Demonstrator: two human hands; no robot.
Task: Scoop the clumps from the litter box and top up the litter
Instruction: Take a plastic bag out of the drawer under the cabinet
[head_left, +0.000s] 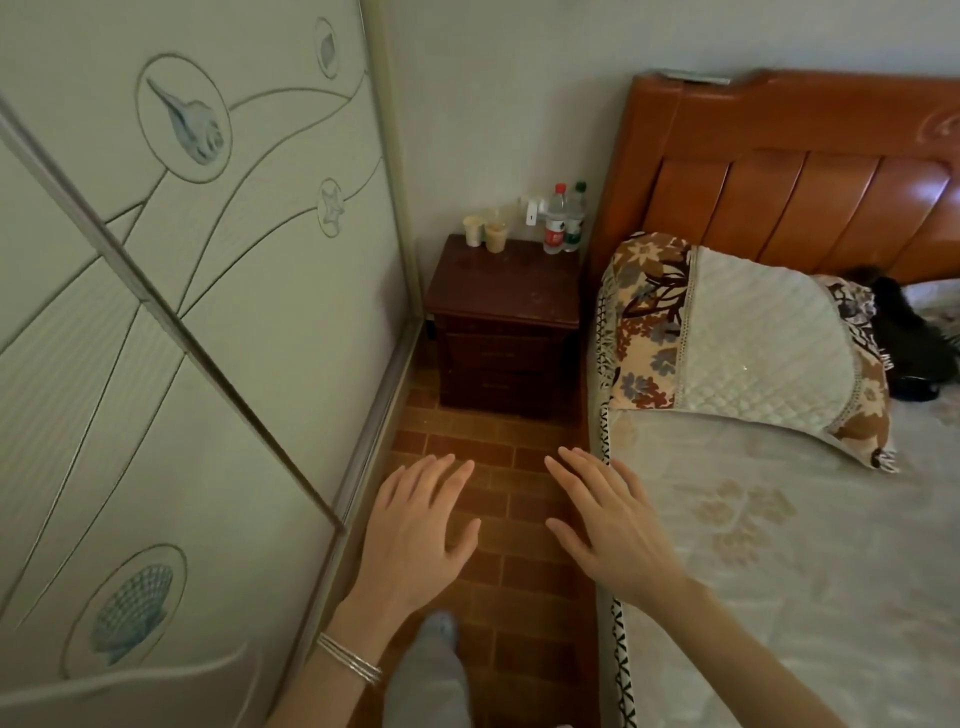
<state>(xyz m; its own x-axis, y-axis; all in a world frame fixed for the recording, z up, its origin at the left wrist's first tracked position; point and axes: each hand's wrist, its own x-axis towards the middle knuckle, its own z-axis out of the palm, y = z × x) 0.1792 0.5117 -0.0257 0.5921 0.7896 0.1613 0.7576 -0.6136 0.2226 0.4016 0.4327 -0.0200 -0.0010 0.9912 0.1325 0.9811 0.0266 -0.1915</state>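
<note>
No litter box, scoop or litter bag shows in the head view. My left hand (421, 530) is held out in front of me, palm down, fingers spread, holding nothing; silver bangles circle its wrist. My right hand (608, 525) hovers beside it over the bed's edge, also palm down with fingers apart and nothing in it. Both hands float above a narrow strip of brick-patterned floor (498, 493).
A wardrobe with sliding shell-pattern doors (171, 338) lines the left. A bed (779, 571) with a pillow (748, 343) and orange headboard fills the right. A dark nightstand (504, 322) with cups and bottles closes the aisle's far end. My leg (431, 670) shows below.
</note>
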